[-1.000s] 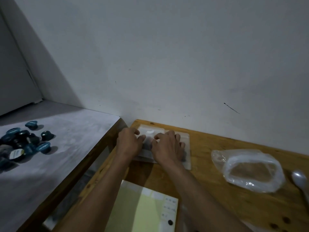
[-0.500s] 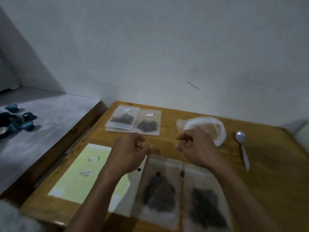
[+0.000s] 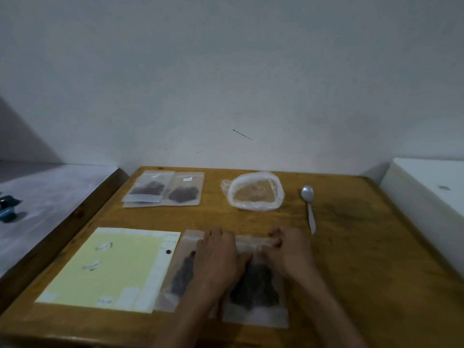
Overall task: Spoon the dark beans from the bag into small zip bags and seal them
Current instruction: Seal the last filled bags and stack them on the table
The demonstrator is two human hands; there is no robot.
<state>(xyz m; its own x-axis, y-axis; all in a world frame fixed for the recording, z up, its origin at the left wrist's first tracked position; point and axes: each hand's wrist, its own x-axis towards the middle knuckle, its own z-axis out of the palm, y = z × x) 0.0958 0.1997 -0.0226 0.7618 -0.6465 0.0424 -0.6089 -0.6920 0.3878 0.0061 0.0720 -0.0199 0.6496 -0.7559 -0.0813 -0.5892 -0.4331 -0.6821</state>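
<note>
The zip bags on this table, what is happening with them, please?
A person is packing dark beans into small zip bags. Both hands, left and right, press on the top strip of the near right bag, apparently sealing it. Another filled bag lies beside it, and two more lie at the far side. The big bag looks nearly empty, and the spoon lies unused.

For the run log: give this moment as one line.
left hand + right hand: pressing near filled zip bag's top strip | spoon: idle on table | bean bag: open, nearly empty
</note>
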